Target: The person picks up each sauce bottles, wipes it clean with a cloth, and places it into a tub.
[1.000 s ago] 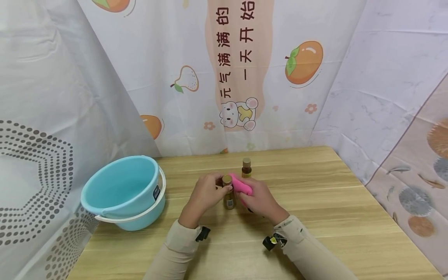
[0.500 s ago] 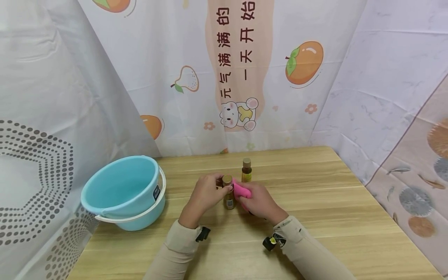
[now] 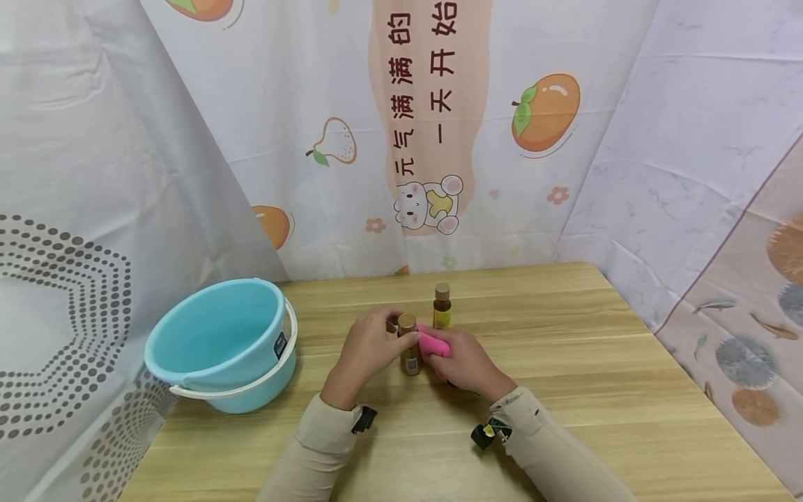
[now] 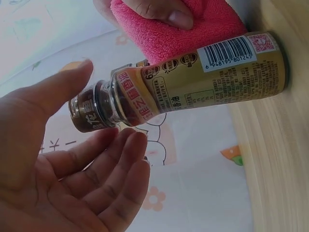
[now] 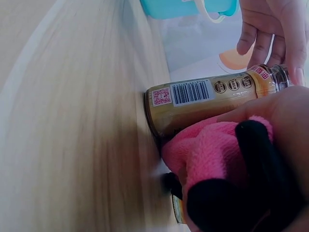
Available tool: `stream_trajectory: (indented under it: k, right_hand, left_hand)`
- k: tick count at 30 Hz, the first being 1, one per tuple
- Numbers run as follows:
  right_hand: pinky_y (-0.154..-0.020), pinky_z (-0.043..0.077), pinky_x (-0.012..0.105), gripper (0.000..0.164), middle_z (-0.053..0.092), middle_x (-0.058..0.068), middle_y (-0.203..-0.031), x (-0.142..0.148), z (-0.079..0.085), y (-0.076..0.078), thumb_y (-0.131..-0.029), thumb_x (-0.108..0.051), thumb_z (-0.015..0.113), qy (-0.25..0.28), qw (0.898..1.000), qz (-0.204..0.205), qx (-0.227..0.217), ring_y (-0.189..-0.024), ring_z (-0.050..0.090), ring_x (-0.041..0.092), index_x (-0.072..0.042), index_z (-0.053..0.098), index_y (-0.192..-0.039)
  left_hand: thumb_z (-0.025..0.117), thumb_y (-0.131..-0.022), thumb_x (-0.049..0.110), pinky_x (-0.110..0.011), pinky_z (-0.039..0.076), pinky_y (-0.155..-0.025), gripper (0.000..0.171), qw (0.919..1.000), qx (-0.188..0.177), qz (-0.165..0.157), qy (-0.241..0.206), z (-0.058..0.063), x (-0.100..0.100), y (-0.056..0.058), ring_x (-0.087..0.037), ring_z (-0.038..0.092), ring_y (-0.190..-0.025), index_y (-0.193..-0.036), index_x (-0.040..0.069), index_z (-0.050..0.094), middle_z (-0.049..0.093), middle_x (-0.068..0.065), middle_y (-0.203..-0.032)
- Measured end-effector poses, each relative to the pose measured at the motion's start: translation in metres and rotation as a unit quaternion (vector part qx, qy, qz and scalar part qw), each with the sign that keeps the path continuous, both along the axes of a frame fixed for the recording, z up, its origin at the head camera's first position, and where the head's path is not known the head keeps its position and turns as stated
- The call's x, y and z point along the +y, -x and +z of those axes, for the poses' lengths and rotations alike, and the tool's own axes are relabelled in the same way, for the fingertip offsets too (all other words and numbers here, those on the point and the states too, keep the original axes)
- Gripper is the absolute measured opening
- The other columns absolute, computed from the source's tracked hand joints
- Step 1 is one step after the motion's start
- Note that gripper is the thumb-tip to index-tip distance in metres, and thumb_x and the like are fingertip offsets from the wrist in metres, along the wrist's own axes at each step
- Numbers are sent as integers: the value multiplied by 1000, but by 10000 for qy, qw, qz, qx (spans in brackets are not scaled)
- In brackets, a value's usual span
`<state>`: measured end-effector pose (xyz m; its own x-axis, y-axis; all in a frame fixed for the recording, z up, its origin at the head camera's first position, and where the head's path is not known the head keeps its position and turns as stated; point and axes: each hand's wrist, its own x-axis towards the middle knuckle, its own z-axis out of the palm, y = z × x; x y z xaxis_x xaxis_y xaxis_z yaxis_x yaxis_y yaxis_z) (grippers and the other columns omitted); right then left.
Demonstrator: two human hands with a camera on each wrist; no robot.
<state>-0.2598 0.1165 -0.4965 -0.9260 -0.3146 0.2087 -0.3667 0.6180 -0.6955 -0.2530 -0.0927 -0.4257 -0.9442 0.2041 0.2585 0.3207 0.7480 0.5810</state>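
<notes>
An upright glass sesame oil bottle point(image 4: 207, 77) with a gold cap point(image 3: 407, 320) stands on the table between the hands. My left hand point(image 3: 370, 348) holds it around the cap and neck, thumb on one side and fingertips on the other; the other fingers are loosely bent in the left wrist view. My right hand point(image 3: 467, 359) grips a bunched pink towel point(image 4: 159, 34) pressed against the bottle's side. Close behind the right hand stands a second, dark brown bottle point(image 3: 442, 307) with a yellow label, its lower part hidden.
A light blue bucket point(image 3: 285, 366) with a white handle point(image 3: 251, 385) stands at the table's left. The wooden table point(image 3: 596, 404) ends at a printed curtain point(image 3: 339, 230) behind. Both wrists carry small black cameras.
My right hand has moved the pink towel a little down along the bottle's side, uncovering more of the rear bottle. The left hand stays at the bottle's top with only slight finger movement.
</notes>
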Motion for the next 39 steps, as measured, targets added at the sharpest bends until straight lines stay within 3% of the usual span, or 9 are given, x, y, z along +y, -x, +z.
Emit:
stream_trajectory:
  k: [7,15,24,35,39]
  right_hand:
    - [-51,50,28,52,63,-4,-74,-1,4,-1,-94,-19,73,27,9999,90,-81,-59,58,9,-27,63,-144]
    - [-47,50,29,55,63,-5,-72,0,12,-2,-93,-15,70,223,9996,183,-32,-53,58,8,-29,61,-145]
    - [-61,52,27,53,71,-4,-109,-1,17,-4,-92,-16,73,381,9981,63,486,-74,60,10,-30,64,-143]
    - [-74,53,30,54,67,-3,-136,-2,23,-7,-93,-12,75,770,9882,29,1324,-92,61,15,-25,63,-144]
    - [-77,55,32,53,67,-2,-136,-3,22,-6,-94,-13,76,906,9853,47,1448,-96,62,16,-23,63,-144]
  left_hand:
    - [85,-86,39,-32,55,-72,32,9998,34,65,-160,-1,0,-1,-10,65,-82,-104,16,73,70,5,-90]
    - [85,-87,38,-32,56,-71,32,9998,122,72,-127,-2,0,-1,-9,68,-82,-106,15,75,73,5,-90]
    - [84,-89,35,-33,57,-72,26,9997,199,-81,-90,-3,-1,-1,-12,72,-86,-107,18,76,75,6,-90]
    - [82,-91,33,-38,59,-77,33,9996,153,-221,-99,-2,-2,0,-15,73,-93,-119,17,76,78,6,-98]
    - [84,-89,33,-39,59,-78,37,9996,144,-183,-188,-2,-2,0,-15,74,-93,-118,13,72,78,3,-97]
